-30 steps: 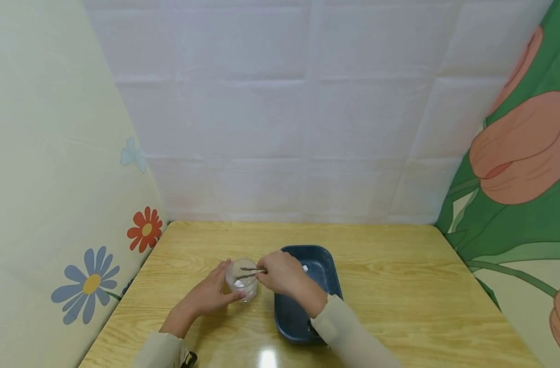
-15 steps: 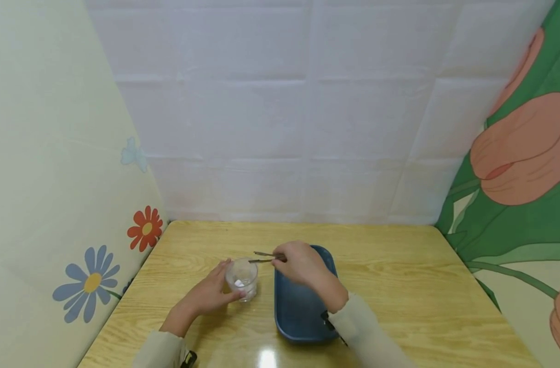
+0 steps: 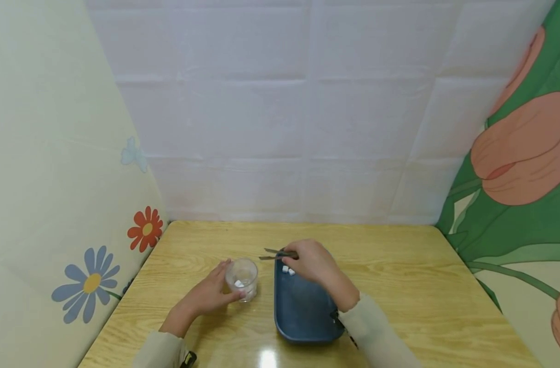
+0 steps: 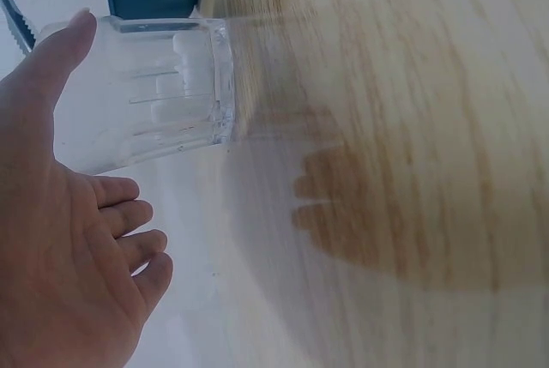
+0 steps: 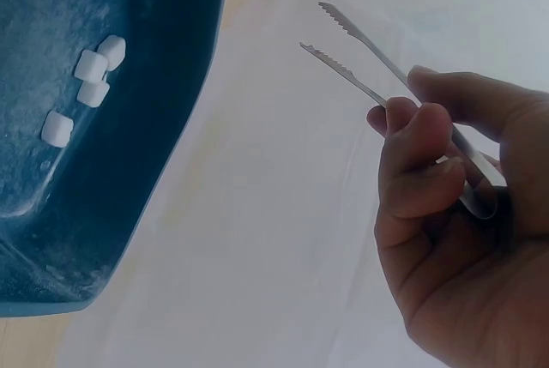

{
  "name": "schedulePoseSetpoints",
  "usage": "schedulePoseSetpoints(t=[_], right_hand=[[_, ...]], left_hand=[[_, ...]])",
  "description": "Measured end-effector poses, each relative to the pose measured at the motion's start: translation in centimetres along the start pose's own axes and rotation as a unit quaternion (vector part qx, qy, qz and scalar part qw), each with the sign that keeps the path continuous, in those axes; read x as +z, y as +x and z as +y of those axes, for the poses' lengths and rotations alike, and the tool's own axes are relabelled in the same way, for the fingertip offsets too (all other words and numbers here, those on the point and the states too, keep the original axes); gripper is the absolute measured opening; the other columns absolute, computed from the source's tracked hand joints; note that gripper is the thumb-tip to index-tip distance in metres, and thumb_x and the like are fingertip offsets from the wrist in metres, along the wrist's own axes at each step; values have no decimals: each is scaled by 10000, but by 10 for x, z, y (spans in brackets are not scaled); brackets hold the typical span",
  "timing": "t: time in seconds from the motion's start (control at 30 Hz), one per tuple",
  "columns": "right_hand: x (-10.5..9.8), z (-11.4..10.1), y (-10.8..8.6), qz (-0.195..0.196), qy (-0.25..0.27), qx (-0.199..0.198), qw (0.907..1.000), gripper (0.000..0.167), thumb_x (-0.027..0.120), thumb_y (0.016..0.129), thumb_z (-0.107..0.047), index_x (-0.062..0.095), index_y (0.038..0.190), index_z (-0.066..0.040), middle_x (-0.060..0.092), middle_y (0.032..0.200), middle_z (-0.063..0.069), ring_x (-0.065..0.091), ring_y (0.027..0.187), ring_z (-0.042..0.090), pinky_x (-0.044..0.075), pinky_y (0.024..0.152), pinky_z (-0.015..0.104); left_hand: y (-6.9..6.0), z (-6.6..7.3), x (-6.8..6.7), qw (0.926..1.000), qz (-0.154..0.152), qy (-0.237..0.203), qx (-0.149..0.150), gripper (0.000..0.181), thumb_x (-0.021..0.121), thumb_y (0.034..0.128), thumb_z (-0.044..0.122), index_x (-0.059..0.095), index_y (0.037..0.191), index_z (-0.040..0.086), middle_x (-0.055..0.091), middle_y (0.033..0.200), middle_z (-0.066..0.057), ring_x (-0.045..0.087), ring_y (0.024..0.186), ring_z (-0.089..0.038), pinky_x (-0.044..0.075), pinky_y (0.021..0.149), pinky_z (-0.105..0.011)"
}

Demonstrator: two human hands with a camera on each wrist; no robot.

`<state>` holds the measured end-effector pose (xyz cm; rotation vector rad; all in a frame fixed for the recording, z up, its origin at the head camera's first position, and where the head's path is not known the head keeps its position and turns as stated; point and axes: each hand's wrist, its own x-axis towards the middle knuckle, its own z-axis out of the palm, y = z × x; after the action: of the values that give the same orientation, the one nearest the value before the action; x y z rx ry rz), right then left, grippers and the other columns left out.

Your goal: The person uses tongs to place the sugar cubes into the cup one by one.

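In the head view, the blue tray [image 3: 303, 314] stands on the table [image 3: 409, 296]. The right hand [image 3: 314, 261], over its far end, grips metal tongs [image 3: 291, 253] whose tips reach just past its left rim. A second ago those tips were over the glass [image 3: 251, 276], left of the tray; the right hand has since drawn back, baring two white cubes [image 3: 285, 269] inside the tray's far-left part. My reading is that the work sits between one cube and another. The left hand [image 3: 208, 294] holds the glass with thumb and fingers about it.

The left wrist view gives the glass's side, which the head view lacks: several white pieces [image 4: 184, 72] lie at its bottom, too merged to count. The thumb lies across the glass, with the tray beyond.

The right wrist view alone shows four cubes in the tray, three touching or nearly so, one apart, and proves the tongs' toothed tips spread with nothing between them.
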<state>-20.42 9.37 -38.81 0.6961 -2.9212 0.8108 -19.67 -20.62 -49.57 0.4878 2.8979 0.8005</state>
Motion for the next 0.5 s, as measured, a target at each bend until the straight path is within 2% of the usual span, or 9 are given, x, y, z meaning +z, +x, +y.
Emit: schedulePoseSetpoints(t=[0.5], right_hand=[[-3,21,-12,190,22,334,9993,203,715,960,-203,770,1120,-91,752,1001,18,681,813,124,574,720,356]], left_hand=[[1,-2,1,10000,-2,26,-42,1057,677,867,661,263,1595,16,238,1662,-164,203,1532,-376,292,1168,-608]])
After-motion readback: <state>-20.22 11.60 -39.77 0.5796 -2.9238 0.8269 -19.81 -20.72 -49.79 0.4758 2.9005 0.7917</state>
